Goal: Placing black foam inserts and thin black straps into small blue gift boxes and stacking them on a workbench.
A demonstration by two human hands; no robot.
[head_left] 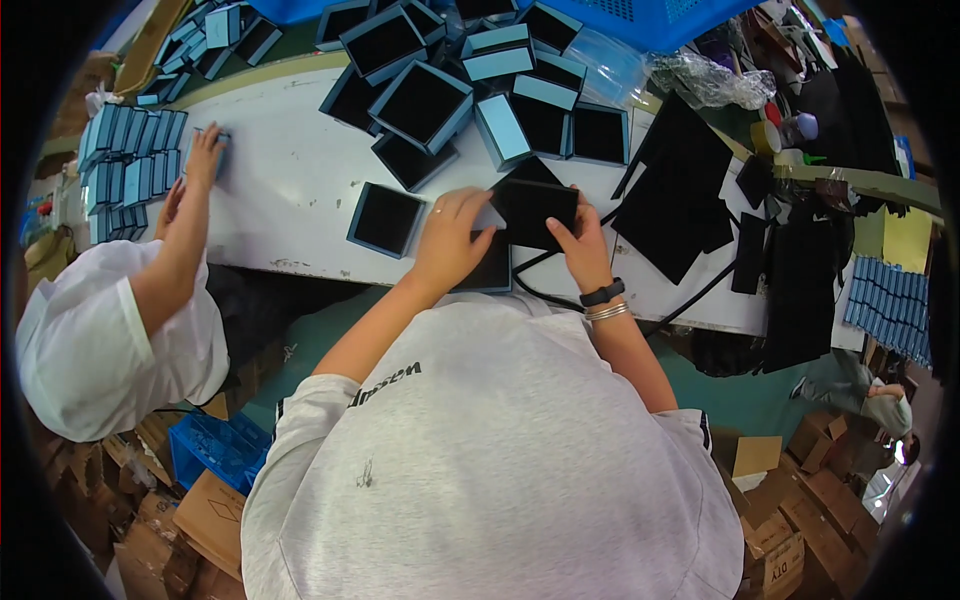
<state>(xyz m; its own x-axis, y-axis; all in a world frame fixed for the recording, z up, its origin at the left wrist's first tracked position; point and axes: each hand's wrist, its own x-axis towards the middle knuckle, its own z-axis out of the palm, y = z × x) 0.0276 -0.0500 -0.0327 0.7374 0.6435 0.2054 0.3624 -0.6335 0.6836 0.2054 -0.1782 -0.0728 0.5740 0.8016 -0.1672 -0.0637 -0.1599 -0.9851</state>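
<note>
My right hand (588, 245) grips a black rectangular panel (535, 212) by its right end, thumb on top. Close to the panel's left edge, the fingers of my left hand (455, 240) are bent together around a greyish piece (490, 217), mostly hidden by the hand. Below both hands, partly covered, lies another dark flat piece (487, 272) at the table's front edge. Just left of my left hand rests a shallow blue box part with a black inside (387, 220).
Several blue-and-black box parts (422, 105) are heaped at the back of the white table (290, 150). Black sheets (675, 190) lie to the right. At the left, a co-worker's hand (205, 155) is beside stacked blue boxes (135, 130). A blue crate (215, 445) stands low left.
</note>
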